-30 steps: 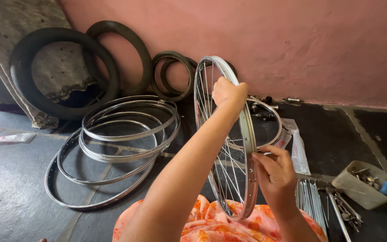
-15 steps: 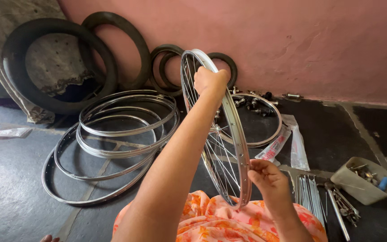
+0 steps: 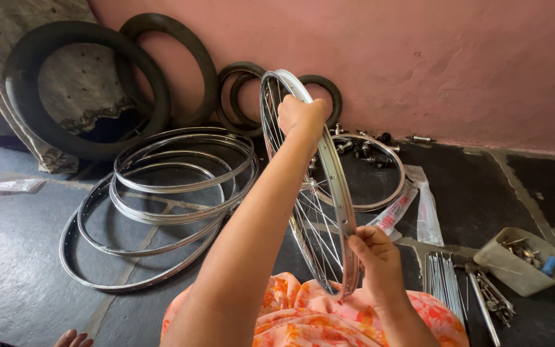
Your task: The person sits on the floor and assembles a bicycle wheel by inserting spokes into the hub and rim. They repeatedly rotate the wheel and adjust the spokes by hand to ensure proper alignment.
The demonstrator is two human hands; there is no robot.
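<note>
— Where's the wheel?

— The spoked bicycle wheel (image 3: 309, 193) stands upright on edge over my lap, its plane running away from me toward the pink wall (image 3: 419, 58). My left hand (image 3: 300, 115) is closed over the top of the rim, at the far side of the wheel. My right hand (image 3: 375, 257) grips the rim low down, at the near side, just above my orange cloth (image 3: 297, 315).

— Which hand is closer to the spokes?

— The right one; its fingers curl round the rim beside them.

— What else lies around the wheel?

— Left of it, a stack of bare rims (image 3: 162, 199) on the floor, tyres (image 3: 85, 90) leaning behind. Right of it, loose spokes (image 3: 443, 283) and a parts tub (image 3: 520, 260).
</note>
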